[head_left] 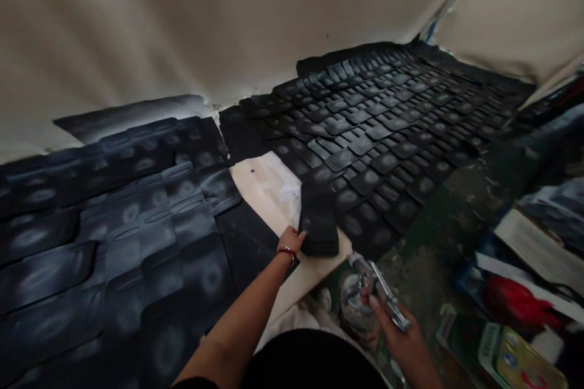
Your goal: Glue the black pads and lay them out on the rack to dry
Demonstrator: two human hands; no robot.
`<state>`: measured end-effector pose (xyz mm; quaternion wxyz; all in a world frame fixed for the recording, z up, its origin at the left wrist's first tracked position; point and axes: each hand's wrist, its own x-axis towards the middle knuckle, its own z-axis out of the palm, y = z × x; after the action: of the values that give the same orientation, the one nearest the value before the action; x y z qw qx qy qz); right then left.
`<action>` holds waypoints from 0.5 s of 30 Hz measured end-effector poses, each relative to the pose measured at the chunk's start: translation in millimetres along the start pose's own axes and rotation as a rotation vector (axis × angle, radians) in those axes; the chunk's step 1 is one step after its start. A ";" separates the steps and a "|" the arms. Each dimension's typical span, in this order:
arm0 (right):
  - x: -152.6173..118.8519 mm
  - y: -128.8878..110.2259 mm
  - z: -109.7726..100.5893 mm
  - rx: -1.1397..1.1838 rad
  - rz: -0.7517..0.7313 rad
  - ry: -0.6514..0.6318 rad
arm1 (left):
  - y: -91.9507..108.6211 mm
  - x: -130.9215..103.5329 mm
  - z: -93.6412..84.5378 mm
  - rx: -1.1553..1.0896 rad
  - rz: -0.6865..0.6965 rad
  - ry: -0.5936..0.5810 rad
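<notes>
My left hand, with a red bracelet at the wrist, has its fingers closed at the left edge of a stack of black rounded pieces. The stack lies on a pale board with white smears. In my right hand is a metal spray gun with a cup below it. The nozzle points up and left, close to the board's right corner. Some fingers of my right hand are hidden behind the gun's handle.
Overlapping dark pieces cover the right surface, and more dark pieces lie left. A pale sheet hangs behind. At the right are a red bundle, a yellow-green tin and piled cloth or papers.
</notes>
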<state>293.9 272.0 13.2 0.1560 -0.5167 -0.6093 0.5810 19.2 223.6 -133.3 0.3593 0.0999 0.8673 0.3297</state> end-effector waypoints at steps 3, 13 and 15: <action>-5.7 3.7 -10.7 0.024 -0.014 0.024 | 13.1 -2.0 19.1 0.229 0.016 0.004; -13.2 10.9 -19.4 0.050 -0.008 0.000 | 9.0 -6.8 31.9 0.050 -0.137 0.055; -10.7 8.0 -20.1 0.043 -0.052 0.005 | 8.9 -6.9 33.5 -0.019 -0.161 0.064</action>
<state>317.8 272.6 16.2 0.1838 -0.4986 -0.6095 0.5883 46.8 244.3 -141.3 0.3579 0.0157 0.8803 0.3111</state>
